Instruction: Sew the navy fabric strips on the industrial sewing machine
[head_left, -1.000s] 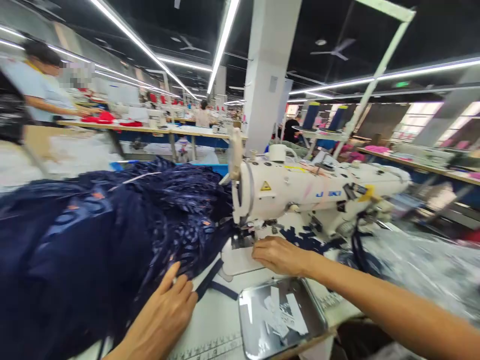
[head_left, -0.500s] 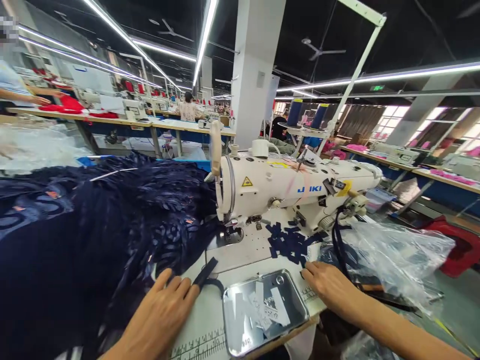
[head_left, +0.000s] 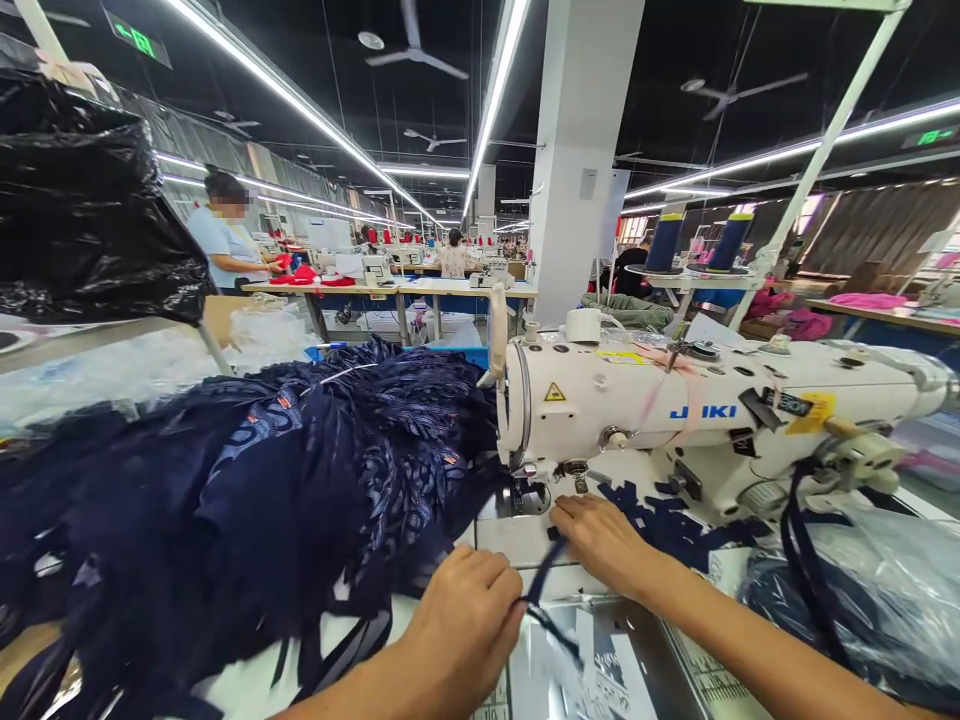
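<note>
A narrow navy strap (head_left: 543,572) runs between my two hands, in front of the sewing machine (head_left: 600,400). My left hand (head_left: 469,620) is closed around it, and a loose dark end hangs below the fist over a clear-covered tray (head_left: 637,630) with white labels. Just right of the needle plate (head_left: 517,500), my right hand (head_left: 604,540) pinches the strap's upper end; its fingertips are partly hidden. Behind that hand, small cut navy strips (head_left: 667,525) lie scattered on the machine bed. A big heap of navy garment pieces (head_left: 285,500) covers the left side.
At right, a clear plastic bag (head_left: 885,580) holds coiled dark strap beside the machine. Two navy thread cones (head_left: 666,243) stand behind it. A black plastic bag (head_left: 90,200) hangs at upper left. Farther back, a person (head_left: 229,235) handles red fabric at another table.
The view has turned left. My left hand has come rightward with the strap, and my right hand has moved from the table edge to the strap beside the needle area.
</note>
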